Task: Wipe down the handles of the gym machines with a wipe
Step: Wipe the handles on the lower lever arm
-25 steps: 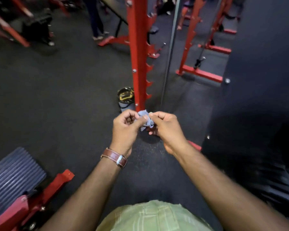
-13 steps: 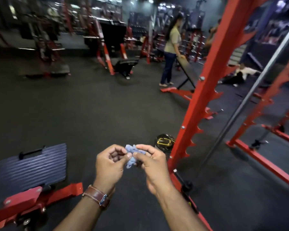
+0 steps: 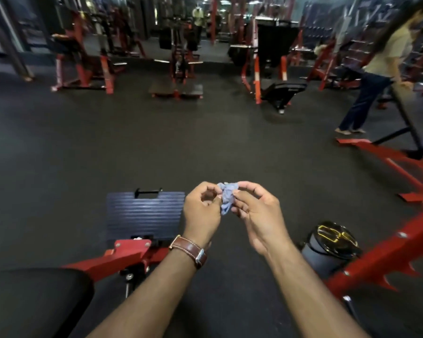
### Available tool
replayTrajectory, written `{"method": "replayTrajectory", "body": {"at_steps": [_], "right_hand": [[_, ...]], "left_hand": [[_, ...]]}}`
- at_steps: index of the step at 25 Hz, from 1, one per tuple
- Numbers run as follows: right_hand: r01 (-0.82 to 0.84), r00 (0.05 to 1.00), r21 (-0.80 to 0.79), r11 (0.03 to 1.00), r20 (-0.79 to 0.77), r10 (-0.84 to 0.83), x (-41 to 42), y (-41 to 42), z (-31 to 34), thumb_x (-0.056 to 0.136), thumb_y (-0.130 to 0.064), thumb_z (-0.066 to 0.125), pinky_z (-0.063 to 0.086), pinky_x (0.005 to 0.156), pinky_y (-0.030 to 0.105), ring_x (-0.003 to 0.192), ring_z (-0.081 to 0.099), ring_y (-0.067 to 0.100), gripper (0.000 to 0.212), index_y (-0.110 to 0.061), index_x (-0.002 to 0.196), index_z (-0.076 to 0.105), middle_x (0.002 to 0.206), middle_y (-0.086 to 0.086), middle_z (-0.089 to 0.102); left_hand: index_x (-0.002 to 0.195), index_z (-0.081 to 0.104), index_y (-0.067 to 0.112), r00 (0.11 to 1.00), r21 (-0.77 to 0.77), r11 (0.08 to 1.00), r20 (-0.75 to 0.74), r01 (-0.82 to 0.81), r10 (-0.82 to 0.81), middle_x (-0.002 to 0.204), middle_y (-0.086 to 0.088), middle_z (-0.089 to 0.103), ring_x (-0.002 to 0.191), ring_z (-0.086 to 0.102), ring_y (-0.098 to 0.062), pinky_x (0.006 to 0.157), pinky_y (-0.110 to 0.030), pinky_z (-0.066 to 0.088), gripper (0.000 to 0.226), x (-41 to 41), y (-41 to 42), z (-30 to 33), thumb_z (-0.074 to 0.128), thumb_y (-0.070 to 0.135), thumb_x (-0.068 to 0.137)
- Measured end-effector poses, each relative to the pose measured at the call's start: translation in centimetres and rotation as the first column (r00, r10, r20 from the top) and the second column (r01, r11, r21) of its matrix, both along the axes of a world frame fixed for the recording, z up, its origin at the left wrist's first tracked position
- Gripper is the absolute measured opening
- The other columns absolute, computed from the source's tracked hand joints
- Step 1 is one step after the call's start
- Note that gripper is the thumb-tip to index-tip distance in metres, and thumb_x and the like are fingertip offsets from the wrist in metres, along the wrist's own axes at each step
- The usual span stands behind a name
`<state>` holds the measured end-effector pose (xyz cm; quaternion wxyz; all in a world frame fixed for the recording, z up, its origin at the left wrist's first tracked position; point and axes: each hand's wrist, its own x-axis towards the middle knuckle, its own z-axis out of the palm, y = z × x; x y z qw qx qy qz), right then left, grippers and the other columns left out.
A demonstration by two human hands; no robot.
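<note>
Small crumpled pale-blue wipe [image 3: 226, 198] pinched between left hand [image 3: 202, 211] and right hand [image 3: 255, 213]. Held mid-air, probably for unfolding before wiping handles.

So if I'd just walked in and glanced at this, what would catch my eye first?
Probably the two hands in the middle foreground: the left hand, with a brown watch strap on its wrist, and the right hand both pinch a small crumpled blue wipe between them. Around them stand red gym machines, with a ribbed black footplate just left of the hands and a person standing at far right.
</note>
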<state>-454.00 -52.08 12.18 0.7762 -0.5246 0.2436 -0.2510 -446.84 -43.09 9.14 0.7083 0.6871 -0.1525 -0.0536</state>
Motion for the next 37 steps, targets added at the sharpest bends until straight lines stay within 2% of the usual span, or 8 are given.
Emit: {"method": "replayTrajectory", "body": {"at_steps": [5,11,19,24,28,32,34,37], "right_hand": [[-0.062,0.996,-0.099,0.993,-0.063,0.056,7.9,0.9,-1.7,0.082,0.008,0.069,0.045,0.057,0.024,0.068,0.061,0.017,0.020,-0.010,0.088,0.064,0.078,0.013,0.073],[-0.222,0.973,-0.040,0.974,-0.074,0.218,15.8,0.1,-3.8,0.081,0.004,0.074,0.048,0.066,0.032,0.073,0.061,0.024,0.021,-0.012,0.079,0.061,0.079,0.019,0.068],[-0.361,0.909,-0.050,0.931,-0.240,0.339,27.6,-9.0,-6.3,0.093,0.000,0.060,0.057,0.061,0.025,0.084,0.068,0.022,0.013,-0.002,0.092,0.073,0.094,0.021,0.074],[-0.498,0.843,-0.062,0.865,-0.267,0.466,35.8,-13.5,-6.2,0.088,0.004,0.058,0.047,0.072,0.031,0.081,0.062,0.020,0.017,-0.006,0.090,0.072,0.086,0.011,0.071],[-0.676,0.730,-0.075,0.733,-0.197,0.654,43.4,-14.7,-6.0,0.089,0.002,0.065,0.054,0.069,0.026,0.075,0.067,0.016,0.017,0.003,0.106,0.071,0.089,0.016,0.074],[-0.612,0.778,-0.055,0.789,-0.221,0.588,52.9,-16.5,-7.0,0.085,0.002,0.071,0.056,0.064,0.032,0.072,0.067,0.025,0.013,0.010,0.095,0.070,0.083,0.021,0.072],[-0.645,0.738,0.011,0.764,-0.251,0.626,58.7,-17.8,-7.3,0.084,0.003,0.071,0.055,0.059,0.031,0.067,0.065,0.024,0.004,0.004,0.084,0.067,0.076,0.017,0.068],[-0.641,0.709,0.106,0.760,-0.299,0.639,68.6,-19.1,-7.4,0.088,0.001,0.066,0.048,0.054,0.026,0.060,0.060,0.022,0.024,-0.011,0.072,0.054,0.071,0.017,0.063]], "left_hand": [[0.080,0.076,0.019,0.996,0.046,0.996,-0.039,-0.077,0.079,0.091,-0.011,0.071,0.081,0.068,-0.015,0.081,-0.046,0.058,0.003,6.5,2.5,-1.5,0.076,0.018,0.082],[0.089,0.067,-0.006,0.991,-0.028,0.999,-0.133,-0.037,0.033,0.084,-0.012,0.070,0.081,0.064,-0.017,0.076,-0.037,0.053,0.018,12.3,2.2,-1.9,0.071,0.011,0.091],[0.098,0.065,0.006,0.793,-0.300,0.865,-0.586,-0.402,0.165,0.095,-0.012,0.072,0.079,0.067,-0.022,0.077,-0.041,0.054,0.012,25.4,-5.6,-3.1,0.058,0.016,0.100],[0.086,0.066,0.003,0.768,-0.275,0.842,-0.599,-0.464,0.227,0.082,-0.011,0.070,0.069,0.067,-0.021,0.065,-0.033,0.058,0.017,32.0,-10.1,-4.5,0.065,0.017,0.095],[0.104,0.065,-0.007,0.784,-0.249,0.858,-0.569,-0.450,0.246,0.089,-0.018,0.069,0.069,0.066,-0.023,0.062,-0.031,0.058,0.024,38.6,-12.0,-4.7,0.069,0.013,0.091],[0.108,0.064,0.002,0.886,-0.227,0.922,-0.418,-0.314,0.199,0.089,-0.012,0.073,0.079,0.070,-0.021,0.072,-0.031,0.059,0.044,46.2,-12.0,-6.0,0.080,0.005,0.067],[0.106,0.064,0.005,0.872,-0.183,0.925,-0.433,-0.334,0.229,0.084,-0.010,0.071,0.080,0.068,-0.023,0.073,-0.035,0.058,0.042,51.1,-12.3,-6.9,0.079,-0.004,0.068],[0.094,0.065,0.006,0.789,-0.170,0.863,-0.517,-0.475,0.332,0.078,-0.007,0.070,0.073,0.066,-0.020,0.067,-0.032,0.056,0.023,59.9,-12.9,-7.5,0.067,-0.013,0.081]]}}
